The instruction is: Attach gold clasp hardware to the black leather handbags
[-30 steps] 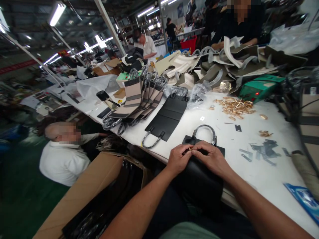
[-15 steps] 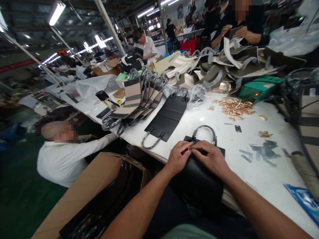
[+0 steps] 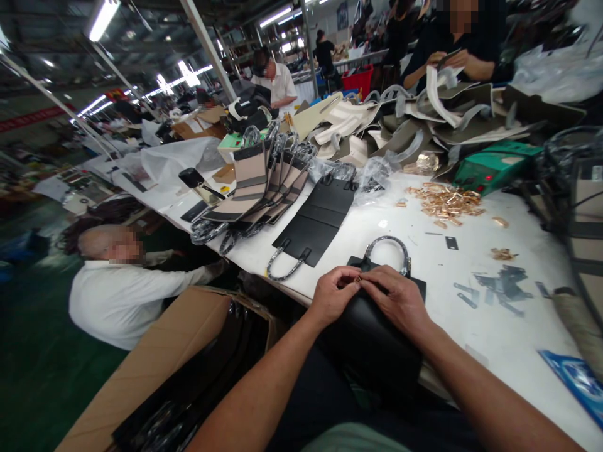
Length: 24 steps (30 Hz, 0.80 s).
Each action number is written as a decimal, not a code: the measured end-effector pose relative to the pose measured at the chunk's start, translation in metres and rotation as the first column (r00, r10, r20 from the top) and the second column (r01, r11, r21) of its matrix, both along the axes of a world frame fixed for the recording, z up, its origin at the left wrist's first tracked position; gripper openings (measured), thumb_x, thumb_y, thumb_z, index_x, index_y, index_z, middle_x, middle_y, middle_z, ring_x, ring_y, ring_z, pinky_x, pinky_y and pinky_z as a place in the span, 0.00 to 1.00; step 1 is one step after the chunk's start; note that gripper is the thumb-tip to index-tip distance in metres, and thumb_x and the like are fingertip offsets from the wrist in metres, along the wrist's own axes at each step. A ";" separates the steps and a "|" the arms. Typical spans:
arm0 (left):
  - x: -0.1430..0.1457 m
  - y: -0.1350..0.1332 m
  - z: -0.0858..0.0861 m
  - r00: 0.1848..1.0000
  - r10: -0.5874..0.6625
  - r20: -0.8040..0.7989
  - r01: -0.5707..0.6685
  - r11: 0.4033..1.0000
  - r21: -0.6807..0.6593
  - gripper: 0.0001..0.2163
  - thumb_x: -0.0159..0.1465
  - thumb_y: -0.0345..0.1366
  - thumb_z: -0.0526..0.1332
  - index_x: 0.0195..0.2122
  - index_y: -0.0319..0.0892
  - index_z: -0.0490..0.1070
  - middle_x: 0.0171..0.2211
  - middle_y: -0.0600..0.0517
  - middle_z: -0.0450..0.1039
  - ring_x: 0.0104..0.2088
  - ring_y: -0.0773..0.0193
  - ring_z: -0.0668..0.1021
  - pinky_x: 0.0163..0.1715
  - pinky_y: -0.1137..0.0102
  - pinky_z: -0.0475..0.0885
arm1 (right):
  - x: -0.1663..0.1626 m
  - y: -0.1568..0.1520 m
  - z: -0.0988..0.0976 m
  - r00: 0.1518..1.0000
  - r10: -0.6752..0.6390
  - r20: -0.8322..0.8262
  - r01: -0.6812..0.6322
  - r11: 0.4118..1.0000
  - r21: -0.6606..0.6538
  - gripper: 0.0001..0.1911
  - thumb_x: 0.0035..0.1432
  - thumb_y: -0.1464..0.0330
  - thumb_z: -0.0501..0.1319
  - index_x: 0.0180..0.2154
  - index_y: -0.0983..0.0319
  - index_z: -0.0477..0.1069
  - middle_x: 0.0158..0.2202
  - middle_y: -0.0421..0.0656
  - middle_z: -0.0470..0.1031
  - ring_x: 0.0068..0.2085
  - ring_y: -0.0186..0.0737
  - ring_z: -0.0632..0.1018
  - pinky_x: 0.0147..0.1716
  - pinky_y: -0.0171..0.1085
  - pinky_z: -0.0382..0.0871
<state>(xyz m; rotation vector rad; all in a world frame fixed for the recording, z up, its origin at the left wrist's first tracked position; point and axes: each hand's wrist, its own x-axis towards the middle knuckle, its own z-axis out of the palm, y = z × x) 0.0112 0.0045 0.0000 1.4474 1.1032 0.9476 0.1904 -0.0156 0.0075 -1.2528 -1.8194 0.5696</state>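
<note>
Over the white table (image 3: 509,358) edge nearest the person bends a smooth black panel (image 3: 377,336) with an arched, film-wrapped handle (image 3: 389,239); left hand (image 3: 336,292) and right hand (image 3: 398,297) pinch a tiny gold-coloured piece (image 3: 358,280)

Black handbag panel (image 3: 377,345), smooth, faintly glossy, draped over near table (image 3: 471,345) edge; plastic-wrapped loop handle (image 3: 387,241) lies tableward. Tiny gold-toned fitting (image 3: 358,280) at the panel, partly hidden
</note>
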 end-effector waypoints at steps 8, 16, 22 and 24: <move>0.004 0.003 -0.001 0.998 0.034 0.055 -0.035 0.999 0.007 0.09 0.59 0.36 0.67 0.40 0.39 0.79 0.45 0.44 0.79 0.44 0.59 0.80 0.50 0.63 0.74 | -0.004 -0.002 0.002 0.962 -0.067 0.264 0.040 0.993 0.108 0.15 0.68 0.66 0.52 0.45 0.58 0.77 0.43 0.46 0.79 0.42 0.44 0.78 0.44 0.42 0.71; 0.004 0.001 -0.002 0.998 0.021 0.062 -0.022 1.000 0.009 0.10 0.59 0.38 0.67 0.39 0.39 0.79 0.44 0.45 0.79 0.44 0.58 0.80 0.50 0.64 0.73 | -0.006 0.001 0.001 0.986 -0.042 0.159 0.038 0.999 0.029 0.15 0.69 0.65 0.50 0.40 0.59 0.75 0.40 0.46 0.78 0.40 0.43 0.77 0.44 0.42 0.69; 0.003 0.005 0.010 0.983 0.066 0.171 -0.033 0.981 -0.190 0.15 0.59 0.42 0.67 0.43 0.38 0.78 0.37 0.47 0.81 0.38 0.61 0.81 0.45 0.64 0.75 | 0.002 0.007 -0.002 0.957 -0.089 -0.276 0.004 0.956 -0.292 0.17 0.67 0.57 0.53 0.48 0.57 0.74 0.39 0.43 0.80 0.37 0.41 0.80 0.43 0.41 0.73; 0.002 0.007 0.015 0.977 0.088 0.192 -0.041 0.971 -0.237 0.16 0.59 0.42 0.67 0.45 0.38 0.78 0.35 0.47 0.81 0.36 0.61 0.80 0.42 0.65 0.75 | 0.005 0.009 -0.002 0.935 -0.122 -0.333 -0.007 0.933 -0.360 0.19 0.66 0.55 0.54 0.51 0.57 0.72 0.39 0.42 0.80 0.34 0.40 0.80 0.40 0.41 0.74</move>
